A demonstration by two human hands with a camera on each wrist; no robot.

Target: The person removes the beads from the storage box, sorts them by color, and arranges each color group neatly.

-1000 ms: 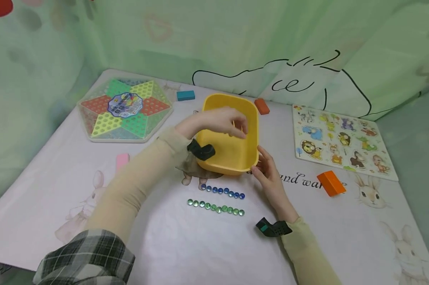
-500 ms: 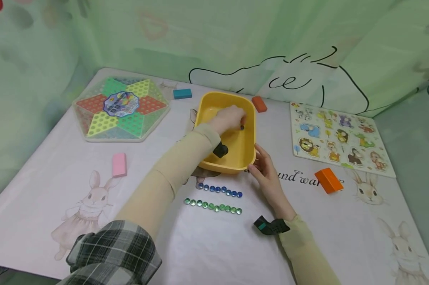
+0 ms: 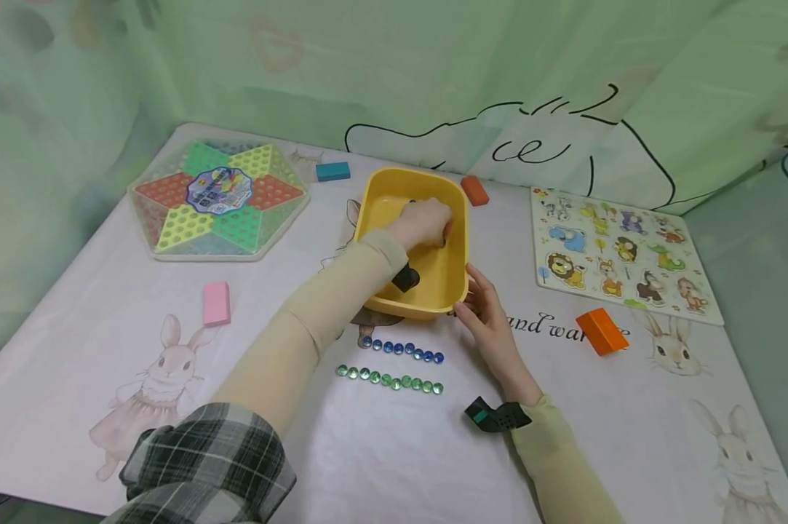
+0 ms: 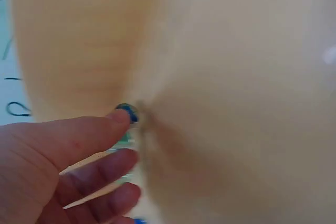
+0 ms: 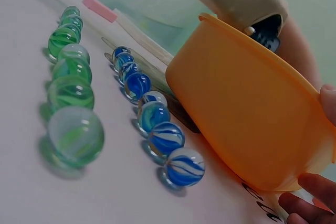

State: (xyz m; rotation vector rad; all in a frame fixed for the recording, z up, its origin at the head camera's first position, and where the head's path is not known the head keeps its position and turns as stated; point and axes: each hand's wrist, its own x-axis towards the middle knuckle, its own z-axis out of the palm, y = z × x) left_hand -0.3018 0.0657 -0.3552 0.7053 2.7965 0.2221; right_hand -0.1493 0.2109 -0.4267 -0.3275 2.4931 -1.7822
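A deep yellow tub [image 3: 383,207] stands mid-table, orange-looking in the right wrist view. My left hand [image 3: 423,222] reaches down inside it. In the left wrist view the thumb tip covers part of a blue marble [image 4: 127,113] close to the tub's wall, with the other fingers loosely bent below. My right hand [image 3: 488,320] holds the tub's near right side, its thumb at the rim and its fingers [image 5: 310,198] low on the wall. On the near side lie a row of blue marbles [image 3: 399,348] and a row of green marbles [image 3: 385,379].
At the back left is a hexagonal star-patterned board [image 3: 220,200]. An animal puzzle board [image 3: 623,251] lies at the right. Around the tub are a blue block [image 3: 332,172], a red block [image 3: 475,191], a pink block [image 3: 216,303] and an orange block [image 3: 602,332].
My left hand has gone from above the tub down into it, to a marble at its fingertips. The right hand stays at the tub's side; both marble rows look the same.
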